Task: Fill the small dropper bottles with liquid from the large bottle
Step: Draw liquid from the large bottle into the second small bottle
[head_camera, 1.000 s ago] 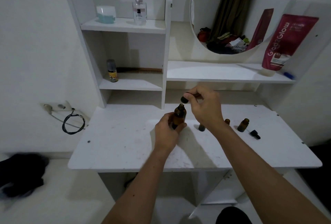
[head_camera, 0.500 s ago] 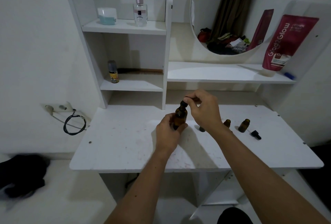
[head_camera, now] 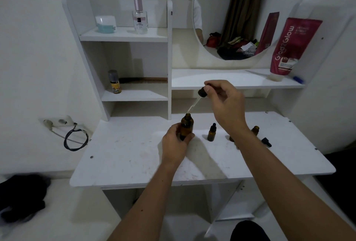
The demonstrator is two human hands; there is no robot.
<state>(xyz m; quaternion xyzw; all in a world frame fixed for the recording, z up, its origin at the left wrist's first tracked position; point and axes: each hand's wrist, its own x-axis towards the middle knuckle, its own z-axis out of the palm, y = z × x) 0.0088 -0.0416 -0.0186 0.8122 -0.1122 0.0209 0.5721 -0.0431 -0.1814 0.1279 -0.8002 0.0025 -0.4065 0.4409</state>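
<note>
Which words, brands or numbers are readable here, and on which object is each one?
"Glad2Glow": red tube on the right shelf.
"10x": same tube, lower panel; its finer print is too small.
Perfume bottle: label blurred.
Yellow-labelled small bottle: print illegible.
Amber bottles on the table: no readable text.

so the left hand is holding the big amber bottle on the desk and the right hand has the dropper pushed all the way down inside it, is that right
Not quite. The head view shows the right hand holding the dropper lifted out, its glass tip just above the neck of the large amber bottle. The left hand does hold that bottle on the desk.
</note>
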